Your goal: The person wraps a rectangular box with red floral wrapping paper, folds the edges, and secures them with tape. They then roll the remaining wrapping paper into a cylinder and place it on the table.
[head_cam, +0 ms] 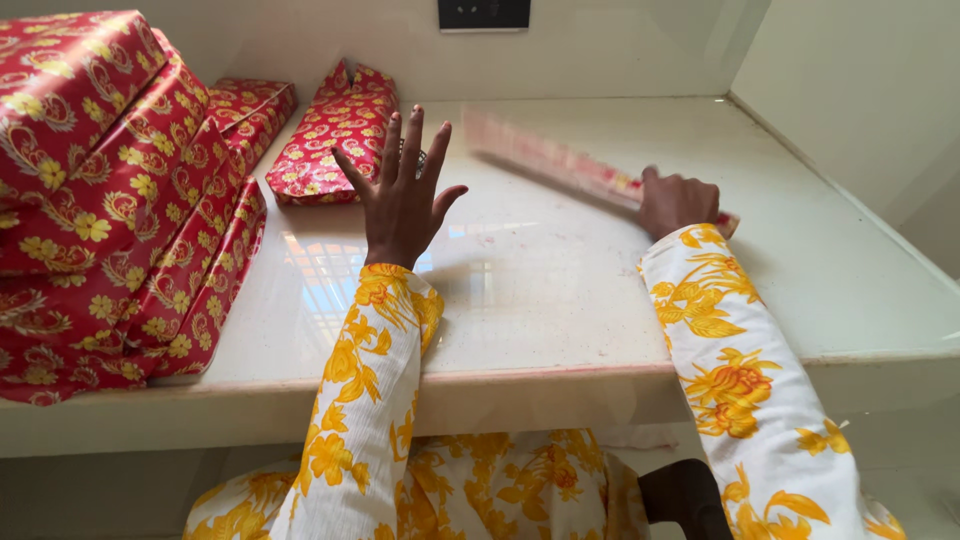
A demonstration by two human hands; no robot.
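My left hand (400, 195) is raised over the glossy white counter (540, 300), fingers spread, holding nothing. It hovers just in front of a flat package wrapped in red paper with yellow flowers (335, 135). My right hand (678, 202) grips one end of a long rolled tube of the same red wrapping paper (560, 160), which is blurred with motion and slants toward the back left across the counter. Both arms wear white sleeves with yellow flowers.
A pile of several red-and-yellow wrapped boxes (110, 200) fills the counter's left side. White walls close the back and right, with a dark wall socket (484, 13) at the top. A dark chair part (685, 495) shows below the counter edge.
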